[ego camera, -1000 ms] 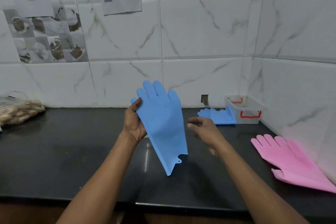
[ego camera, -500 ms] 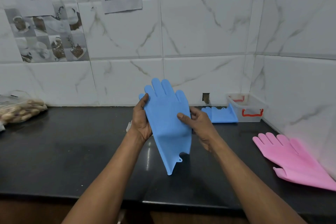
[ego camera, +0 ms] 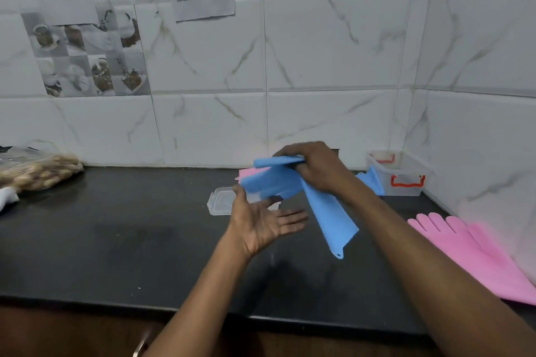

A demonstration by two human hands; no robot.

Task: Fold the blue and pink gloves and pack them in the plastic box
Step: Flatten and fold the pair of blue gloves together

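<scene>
Showing, head view: right hand [ego camera: 314, 166] clamped on blue glove [ego camera: 324, 211], finger end bent over, cuff hanging above black counter [ego camera: 116, 240]. Left hand [ego camera: 261, 222] beneath, palm up, fingers spread, gripping nothing. Pink glove [ego camera: 475, 252] flat at right. Plastic box [ego camera: 401, 175] in corner; second blue glove [ego camera: 374, 181] touching it.

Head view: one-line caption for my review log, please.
Right hand bends the blue glove over in the air, left hand open below; pink glove and plastic box wait on the counter.
</scene>
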